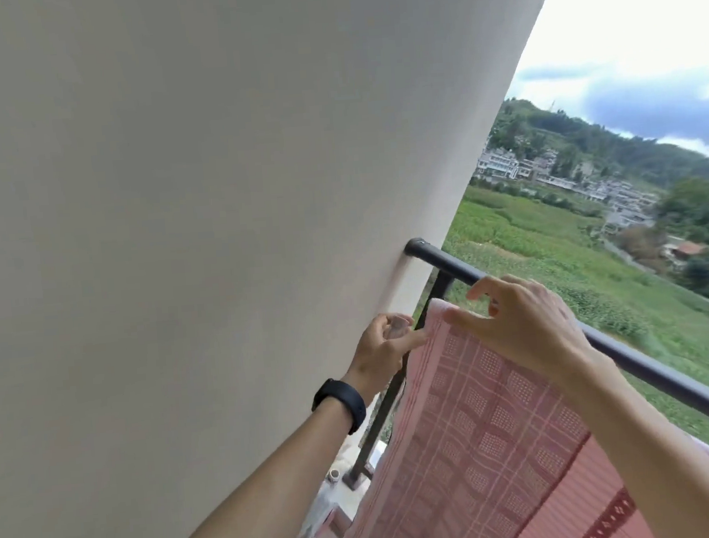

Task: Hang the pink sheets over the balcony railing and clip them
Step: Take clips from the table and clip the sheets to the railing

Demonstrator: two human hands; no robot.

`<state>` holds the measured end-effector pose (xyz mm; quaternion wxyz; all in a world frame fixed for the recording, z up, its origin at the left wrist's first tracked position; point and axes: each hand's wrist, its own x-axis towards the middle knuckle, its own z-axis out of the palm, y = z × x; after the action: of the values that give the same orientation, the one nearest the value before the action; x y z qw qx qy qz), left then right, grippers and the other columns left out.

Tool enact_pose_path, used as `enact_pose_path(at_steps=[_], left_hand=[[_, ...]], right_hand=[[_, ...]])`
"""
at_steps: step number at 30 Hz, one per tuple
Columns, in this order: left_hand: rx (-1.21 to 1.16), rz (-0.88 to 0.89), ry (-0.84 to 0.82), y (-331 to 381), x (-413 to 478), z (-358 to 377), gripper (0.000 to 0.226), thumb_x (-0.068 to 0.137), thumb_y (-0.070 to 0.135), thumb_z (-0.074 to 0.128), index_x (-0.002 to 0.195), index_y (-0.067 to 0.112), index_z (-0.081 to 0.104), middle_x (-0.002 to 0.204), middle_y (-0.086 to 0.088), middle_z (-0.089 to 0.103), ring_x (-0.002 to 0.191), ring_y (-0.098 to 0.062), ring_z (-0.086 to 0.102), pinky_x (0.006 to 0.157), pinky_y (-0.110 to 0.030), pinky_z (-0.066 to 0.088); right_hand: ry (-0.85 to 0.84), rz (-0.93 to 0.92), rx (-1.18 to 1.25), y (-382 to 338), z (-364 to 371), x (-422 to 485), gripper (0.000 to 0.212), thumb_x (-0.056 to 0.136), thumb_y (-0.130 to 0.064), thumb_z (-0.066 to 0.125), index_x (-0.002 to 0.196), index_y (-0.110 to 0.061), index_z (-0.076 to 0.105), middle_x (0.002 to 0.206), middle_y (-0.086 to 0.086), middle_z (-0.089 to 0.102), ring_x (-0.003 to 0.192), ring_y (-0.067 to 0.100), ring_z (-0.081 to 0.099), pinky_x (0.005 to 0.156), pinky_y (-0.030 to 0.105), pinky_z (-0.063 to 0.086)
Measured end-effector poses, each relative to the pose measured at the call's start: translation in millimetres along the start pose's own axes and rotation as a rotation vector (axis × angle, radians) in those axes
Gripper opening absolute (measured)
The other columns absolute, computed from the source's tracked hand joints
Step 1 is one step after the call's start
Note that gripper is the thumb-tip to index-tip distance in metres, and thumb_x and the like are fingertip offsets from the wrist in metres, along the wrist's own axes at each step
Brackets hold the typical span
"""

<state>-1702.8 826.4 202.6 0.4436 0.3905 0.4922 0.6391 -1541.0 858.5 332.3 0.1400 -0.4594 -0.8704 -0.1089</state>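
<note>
A pink sheet [479,420] with a woven square pattern hangs over the dark balcony railing [666,376], its end close to the wall. My left hand [382,345], with a black band on the wrist, holds a small clear clip [397,327] in curled fingers right at the sheet's left edge. My right hand [522,319] rests on top of the sheet over the rail, thumb and fingers loosely spread near the sheet's top corner.
A plain white wall [211,195] fills the left side, and the railing meets it at a black fitting [419,249]. A vertical black post [381,419] drops to the balcony floor. Beyond the rail lie green fields, houses and a hill.
</note>
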Motion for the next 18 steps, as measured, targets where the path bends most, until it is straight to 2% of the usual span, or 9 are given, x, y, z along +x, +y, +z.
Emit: enact_pose_path(at_steps=[2,3,5,6,7,8,12,15,18], left_hand=[[-0.024,-0.027,-0.096,-3.9,12.9,-3.0,0.062,0.067,0.04,0.08,0.122,0.018,0.059,0.113,-0.001,0.065,0.057,-0.001,0.051,0.05,-0.017,0.04],[-0.038,-0.051,-0.146,-4.7,17.9,-4.1,0.059,0.068,0.036,0.083,0.121,0.018,0.061,0.11,-0.002,0.068,0.053,-0.001,0.051,0.049,-0.018,0.04],[-0.105,-0.044,-0.197,-4.2,23.3,-3.3,0.03,0.078,0.023,0.082,0.104,0.015,0.069,0.09,-0.001,0.073,0.046,0.001,0.052,0.046,-0.016,0.04],[-0.132,-0.02,-0.184,-4.4,25.2,-3.1,0.015,0.082,0.016,0.078,0.095,0.011,0.07,0.074,0.004,0.07,0.043,0.002,0.052,0.044,-0.014,0.04],[-0.13,0.012,-0.152,-4.8,28.1,-3.6,0.009,0.084,0.012,0.076,0.089,0.008,0.071,0.063,0.008,0.065,0.043,0.002,0.052,0.044,-0.012,0.041],[-0.098,0.046,-0.12,-6.1,32.7,-4.9,0.011,0.084,0.013,0.077,0.089,0.005,0.072,0.06,0.009,0.063,0.046,0.002,0.054,0.047,-0.012,0.042],[0.043,0.149,-0.105,-11.9,44.9,-10.1,0.02,0.082,0.03,0.078,0.094,0.014,0.075,0.071,0.006,0.066,0.06,-0.003,0.057,0.058,-0.018,0.044],[0.098,0.159,-0.125,-15.1,48.5,-7.5,0.018,0.081,0.034,0.078,0.091,0.019,0.075,0.073,0.007,0.067,0.066,-0.007,0.06,0.063,-0.023,0.049],[0.117,0.171,-0.118,-12.2,52.2,-3.1,0.019,0.08,0.036,0.079,0.09,0.021,0.075,0.077,0.004,0.069,0.072,-0.01,0.063,0.071,-0.029,0.055]], right_hand=[[-0.127,0.007,-0.063,-3.7,7.8,17.4,0.05,0.077,-0.079,0.053,0.089,-0.033,0.067,0.087,-0.009,0.061,0.077,0.012,0.059,0.068,0.032,0.053],[-0.174,0.017,-0.052,-5.8,10.3,22.8,0.046,0.078,-0.072,0.06,0.077,-0.027,0.066,0.081,-0.008,0.061,0.073,0.014,0.059,0.064,0.032,0.051],[-0.184,0.046,0.088,-5.9,16.1,31.5,0.036,0.082,-0.053,0.071,0.068,-0.02,0.065,0.075,-0.005,0.062,0.07,0.018,0.061,0.056,0.03,0.048],[-0.161,0.052,0.157,-6.2,18.9,35.1,0.029,0.083,-0.045,0.073,0.069,-0.02,0.067,0.074,-0.004,0.063,0.07,0.019,0.062,0.055,0.029,0.047],[-0.139,0.047,0.202,-8.0,19.9,37.9,0.024,0.083,-0.041,0.075,0.071,-0.021,0.07,0.076,-0.004,0.065,0.071,0.018,0.063,0.056,0.028,0.047],[-0.117,0.031,0.232,-9.2,21.2,40.4,0.02,0.083,-0.039,0.076,0.074,-0.022,0.072,0.078,-0.005,0.065,0.072,0.015,0.062,0.058,0.027,0.046],[-0.077,-0.012,0.265,-11.3,24.8,43.9,0.016,0.085,-0.042,0.074,0.081,-0.027,0.075,0.081,-0.01,0.064,0.072,0.006,0.06,0.058,0.019,0.043],[-0.095,0.01,0.191,-5.8,24.9,41.7,0.024,0.083,-0.052,0.072,0.08,-0.029,0.073,0.076,-0.01,0.067,0.068,0.01,0.063,0.058,0.028,0.052],[-0.053,0.018,0.164,-0.8,25.4,41.1,0.023,0.085,-0.047,0.072,0.079,-0.026,0.073,0.075,-0.011,0.066,0.068,0.009,0.062,0.059,0.031,0.053]])
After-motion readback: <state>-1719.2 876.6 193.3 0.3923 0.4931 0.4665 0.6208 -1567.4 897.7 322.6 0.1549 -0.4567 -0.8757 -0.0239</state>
